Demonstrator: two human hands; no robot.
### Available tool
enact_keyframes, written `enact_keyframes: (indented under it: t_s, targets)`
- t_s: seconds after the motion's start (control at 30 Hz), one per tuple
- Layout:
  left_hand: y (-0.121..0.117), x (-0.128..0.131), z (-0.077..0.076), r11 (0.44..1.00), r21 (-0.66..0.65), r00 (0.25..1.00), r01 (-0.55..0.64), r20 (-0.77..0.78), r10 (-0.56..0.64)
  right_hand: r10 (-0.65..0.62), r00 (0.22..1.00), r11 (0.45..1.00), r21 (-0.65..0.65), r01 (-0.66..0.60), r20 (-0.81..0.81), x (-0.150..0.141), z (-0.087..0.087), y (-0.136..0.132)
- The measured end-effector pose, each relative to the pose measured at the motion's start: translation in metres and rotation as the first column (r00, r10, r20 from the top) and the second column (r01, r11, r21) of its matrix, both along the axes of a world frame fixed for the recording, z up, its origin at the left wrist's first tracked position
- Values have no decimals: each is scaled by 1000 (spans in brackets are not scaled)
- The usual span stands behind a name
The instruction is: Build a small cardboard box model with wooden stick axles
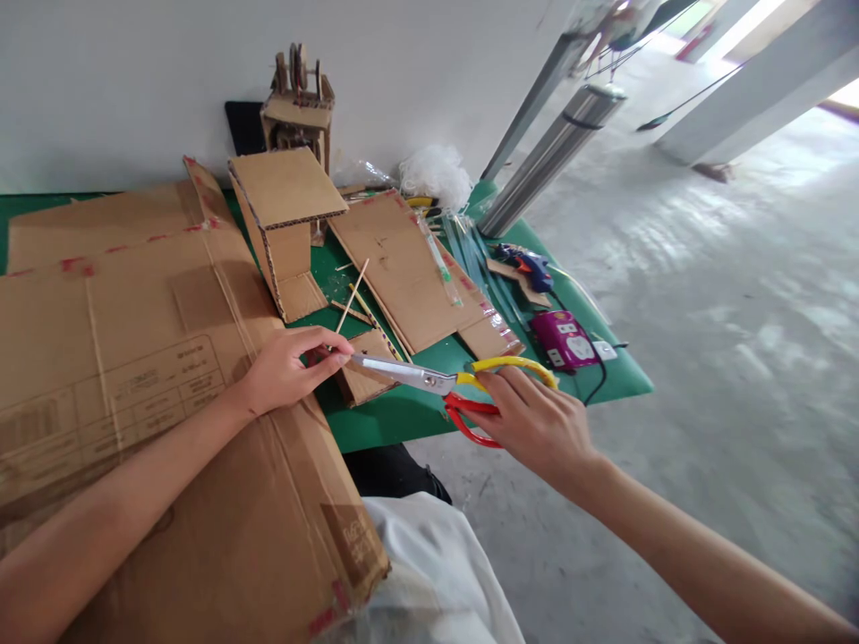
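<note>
So, scissors (433, 381) first: they're over the near part of the green bench (389, 427), blades aimed at the left hand's fingertips. Right grip (537, 420) is wrapped round the yellow + red handles; blades look nearly together. Left grip (295, 362) is at the blade tip, thumb + index close; can't tell if it's pinching the tip or some small pc.

Handling, my guess: stiff metal, med. wt., not fragile; coated loops shouldn't slip much. Best hold = the loops, w/ skin kept off the cutting edges.

Next to the blades, a small cardboard pc. (366, 385); just past left grip, a thin wooden stick (352, 295). L. forearm is over a big flattened carton (234, 537), contact unclear. Farther back: an open-sided cardboard box (288, 188) + a flat cardboard panel (395, 277). Off to the R. side, a glue gun (531, 266) & purple socket block (567, 340) w/ cord.
</note>
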State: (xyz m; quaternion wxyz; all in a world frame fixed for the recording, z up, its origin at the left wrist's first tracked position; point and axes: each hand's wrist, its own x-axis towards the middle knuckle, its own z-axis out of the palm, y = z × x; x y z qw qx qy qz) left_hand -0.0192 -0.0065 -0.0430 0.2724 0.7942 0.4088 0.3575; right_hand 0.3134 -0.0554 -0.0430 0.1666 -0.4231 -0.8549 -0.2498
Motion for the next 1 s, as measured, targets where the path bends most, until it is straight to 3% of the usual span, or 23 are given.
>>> enact_keyframes:
  t_s: [0.27,0.43,0.67,0.8,1.0]
  targets:
    - [-2,1,-1,996,17,993,-87,-75,88,-12,1000,1000,-12,13,28,-5,1,-1]
    - [-4,2,-3,987,114,987,-110,-106,122,-48,999,997,-64,47,-19,-8,2,-3]
    - [-5,3,-2,977,160,983,-138,-100,156,-43,999,998,-39,42,-12,-12,6,-5]
    - [-5,2,-1,974,124,979,-189,-49,197,-82,997,996,-31,82,9,-11,8,-5]
    - [-3,1,-6,965,124,973,-229,17,229,-138,990,985,-104,135,-23,0,2,-1]
